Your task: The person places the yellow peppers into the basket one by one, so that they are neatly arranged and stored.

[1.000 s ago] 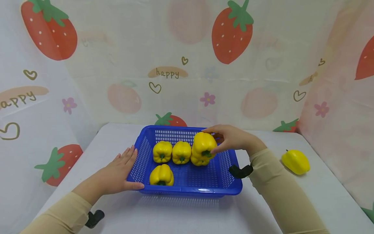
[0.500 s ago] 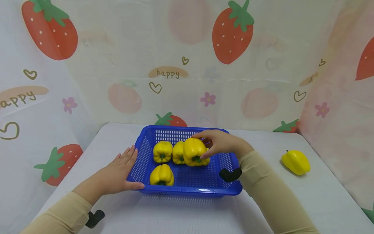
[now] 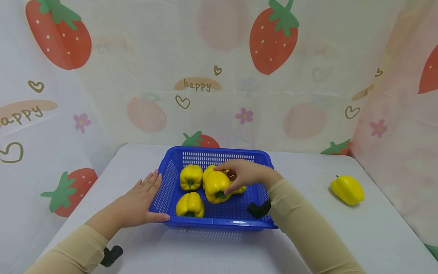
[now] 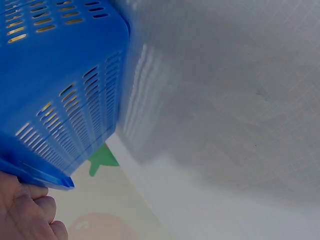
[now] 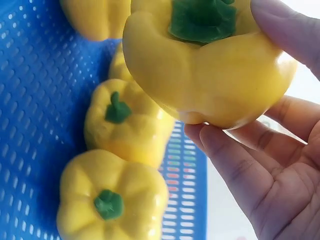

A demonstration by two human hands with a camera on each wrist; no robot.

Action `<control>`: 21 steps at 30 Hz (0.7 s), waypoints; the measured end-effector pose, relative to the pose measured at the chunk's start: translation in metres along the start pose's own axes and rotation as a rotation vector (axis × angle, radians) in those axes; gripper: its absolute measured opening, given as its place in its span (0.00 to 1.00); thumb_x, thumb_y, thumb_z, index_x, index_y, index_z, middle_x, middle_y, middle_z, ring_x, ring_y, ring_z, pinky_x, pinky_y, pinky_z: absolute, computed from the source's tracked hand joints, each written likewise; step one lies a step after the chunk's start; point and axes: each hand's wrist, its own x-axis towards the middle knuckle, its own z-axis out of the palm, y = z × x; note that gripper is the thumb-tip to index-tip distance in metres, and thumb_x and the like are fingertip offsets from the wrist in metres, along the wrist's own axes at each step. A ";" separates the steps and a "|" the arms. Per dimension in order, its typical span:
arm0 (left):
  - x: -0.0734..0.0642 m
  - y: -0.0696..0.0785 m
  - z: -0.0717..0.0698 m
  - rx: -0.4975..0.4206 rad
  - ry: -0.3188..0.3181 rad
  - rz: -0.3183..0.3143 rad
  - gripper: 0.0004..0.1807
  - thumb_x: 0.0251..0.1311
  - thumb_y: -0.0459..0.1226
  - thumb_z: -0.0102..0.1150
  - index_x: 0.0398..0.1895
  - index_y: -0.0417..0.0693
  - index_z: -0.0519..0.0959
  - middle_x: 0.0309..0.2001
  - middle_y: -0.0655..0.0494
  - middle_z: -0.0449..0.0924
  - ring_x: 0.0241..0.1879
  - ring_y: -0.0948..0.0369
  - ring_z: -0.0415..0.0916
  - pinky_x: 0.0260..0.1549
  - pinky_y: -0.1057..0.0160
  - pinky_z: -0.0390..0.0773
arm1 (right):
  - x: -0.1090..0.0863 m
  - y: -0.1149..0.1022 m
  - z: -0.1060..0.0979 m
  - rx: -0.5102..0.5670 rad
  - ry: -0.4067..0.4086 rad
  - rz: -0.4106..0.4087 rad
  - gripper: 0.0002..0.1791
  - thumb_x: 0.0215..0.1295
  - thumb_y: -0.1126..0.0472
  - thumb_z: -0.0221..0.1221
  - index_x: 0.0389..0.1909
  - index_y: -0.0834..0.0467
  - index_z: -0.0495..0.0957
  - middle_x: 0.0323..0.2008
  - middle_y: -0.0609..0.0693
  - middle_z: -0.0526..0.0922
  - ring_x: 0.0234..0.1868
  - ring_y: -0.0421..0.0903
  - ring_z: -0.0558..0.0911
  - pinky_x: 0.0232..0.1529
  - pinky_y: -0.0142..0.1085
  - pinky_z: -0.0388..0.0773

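A yellow bell pepper (image 3: 217,186) is held over the blue basket (image 3: 222,222) by my right hand (image 3: 247,173). In the right wrist view, the thumb and fingertips of this hand (image 5: 270,175) pinch the pepper (image 5: 210,80), its green stem showing. Two bell peppers, the back-left one (image 3: 191,177) and the front-left one (image 3: 190,204), lie in the basket. Behind the held pepper, another (image 3: 207,172) and one at the right (image 3: 241,189) are partly hidden. My left hand (image 3: 138,201) rests at the basket's left rim, fingers straight, thumb on the front corner.
Right of the basket, another yellow bell pepper (image 3: 347,190) lies on its side on the white table (image 3: 308,243). A strawberry-print cloth (image 3: 267,110) hangs behind and at both sides. Black wrist mounts (image 3: 259,209) sit on both sleeves.
My right hand has carried the bell pepper leftward and toward me, from above the back-right pepper to the basket's middle. The left hand has stayed at the rim.
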 end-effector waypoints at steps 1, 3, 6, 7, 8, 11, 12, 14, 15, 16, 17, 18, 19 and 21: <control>0.000 0.000 0.000 0.003 0.000 -0.001 0.66 0.39 0.76 0.43 0.71 0.37 0.40 0.72 0.41 0.35 0.70 0.46 0.35 0.63 0.41 0.44 | 0.001 0.000 0.001 -0.008 -0.004 0.002 0.36 0.49 0.53 0.68 0.62 0.47 0.67 0.57 0.44 0.71 0.53 0.43 0.72 0.54 0.37 0.72; 0.001 -0.001 0.001 0.007 -0.002 -0.003 0.66 0.39 0.76 0.43 0.71 0.38 0.40 0.72 0.42 0.35 0.70 0.46 0.35 0.63 0.41 0.44 | 0.003 0.000 0.004 -0.030 -0.009 0.003 0.37 0.49 0.52 0.68 0.62 0.46 0.67 0.56 0.43 0.71 0.53 0.42 0.72 0.55 0.36 0.71; 0.002 -0.001 0.002 0.005 -0.006 -0.004 0.66 0.39 0.76 0.43 0.71 0.38 0.40 0.72 0.42 0.34 0.70 0.46 0.35 0.63 0.41 0.44 | 0.005 0.002 0.006 -0.039 -0.014 0.007 0.37 0.49 0.52 0.68 0.62 0.46 0.67 0.56 0.43 0.71 0.52 0.42 0.73 0.55 0.36 0.71; 0.003 -0.001 0.002 0.006 -0.009 -0.008 0.66 0.39 0.76 0.43 0.71 0.38 0.40 0.72 0.42 0.34 0.70 0.47 0.34 0.63 0.41 0.43 | 0.006 0.002 0.006 -0.042 -0.015 0.008 0.37 0.49 0.51 0.68 0.62 0.46 0.67 0.56 0.43 0.71 0.52 0.42 0.73 0.55 0.36 0.71; 0.003 -0.001 0.002 0.004 -0.010 -0.008 0.66 0.39 0.76 0.43 0.71 0.38 0.40 0.72 0.42 0.34 0.70 0.47 0.34 0.63 0.41 0.43 | 0.006 0.002 0.007 -0.047 -0.018 0.014 0.37 0.49 0.51 0.68 0.62 0.46 0.67 0.56 0.43 0.71 0.52 0.41 0.73 0.55 0.36 0.71; 0.002 -0.001 0.001 -0.001 -0.011 -0.009 0.66 0.39 0.76 0.44 0.71 0.38 0.40 0.72 0.42 0.34 0.70 0.46 0.34 0.63 0.41 0.43 | 0.007 0.001 0.008 -0.051 -0.033 0.014 0.37 0.49 0.51 0.68 0.62 0.46 0.67 0.56 0.44 0.71 0.52 0.42 0.73 0.55 0.37 0.71; 0.002 -0.001 0.001 0.000 -0.011 -0.009 0.66 0.39 0.76 0.44 0.71 0.38 0.40 0.72 0.42 0.34 0.70 0.46 0.34 0.63 0.41 0.43 | 0.008 0.001 0.009 -0.057 -0.039 0.014 0.37 0.49 0.51 0.68 0.62 0.46 0.67 0.56 0.44 0.71 0.52 0.42 0.73 0.55 0.37 0.71; 0.002 -0.001 0.001 0.002 -0.012 -0.009 0.66 0.39 0.76 0.43 0.71 0.38 0.40 0.72 0.42 0.34 0.70 0.46 0.34 0.63 0.41 0.43 | 0.009 0.001 0.010 -0.065 -0.052 0.015 0.37 0.49 0.51 0.68 0.62 0.47 0.67 0.56 0.44 0.71 0.51 0.43 0.72 0.55 0.38 0.71; 0.002 0.000 0.001 0.002 -0.011 -0.010 0.66 0.39 0.76 0.43 0.71 0.38 0.40 0.72 0.42 0.34 0.70 0.46 0.34 0.63 0.41 0.43 | 0.010 0.000 0.011 -0.067 -0.058 0.015 0.37 0.49 0.51 0.68 0.62 0.47 0.67 0.56 0.44 0.71 0.52 0.43 0.73 0.56 0.38 0.71; 0.001 0.000 0.001 0.005 -0.011 -0.010 0.66 0.39 0.76 0.43 0.71 0.38 0.40 0.72 0.42 0.34 0.70 0.46 0.34 0.63 0.41 0.43 | 0.010 0.000 0.011 -0.067 -0.065 0.022 0.37 0.49 0.51 0.68 0.62 0.47 0.67 0.56 0.44 0.71 0.52 0.43 0.73 0.56 0.38 0.71; 0.001 0.000 0.001 0.005 -0.010 -0.010 0.66 0.39 0.76 0.43 0.71 0.38 0.40 0.72 0.42 0.34 0.70 0.46 0.34 0.63 0.41 0.43 | 0.011 0.000 0.012 -0.071 -0.070 0.027 0.37 0.49 0.51 0.68 0.62 0.47 0.67 0.56 0.44 0.72 0.51 0.43 0.73 0.56 0.39 0.71; 0.001 0.000 0.000 0.001 -0.007 -0.006 0.66 0.39 0.76 0.44 0.71 0.37 0.40 0.72 0.41 0.35 0.70 0.46 0.35 0.63 0.41 0.43 | 0.012 0.000 0.013 -0.075 -0.073 0.033 0.36 0.49 0.51 0.68 0.62 0.47 0.67 0.55 0.44 0.72 0.51 0.43 0.73 0.56 0.38 0.71; 0.001 0.000 0.000 0.000 -0.007 -0.006 0.66 0.39 0.76 0.44 0.71 0.37 0.40 0.72 0.41 0.35 0.70 0.46 0.35 0.63 0.41 0.43 | 0.012 0.000 0.014 -0.078 -0.075 0.039 0.36 0.49 0.51 0.68 0.62 0.47 0.67 0.55 0.43 0.72 0.51 0.42 0.73 0.56 0.38 0.71; 0.000 0.000 0.000 -0.002 -0.007 -0.007 0.66 0.39 0.75 0.44 0.70 0.37 0.40 0.72 0.41 0.35 0.70 0.46 0.35 0.63 0.40 0.44 | 0.014 0.001 0.015 -0.090 -0.079 0.050 0.36 0.49 0.51 0.68 0.61 0.46 0.68 0.54 0.42 0.73 0.50 0.42 0.73 0.55 0.37 0.71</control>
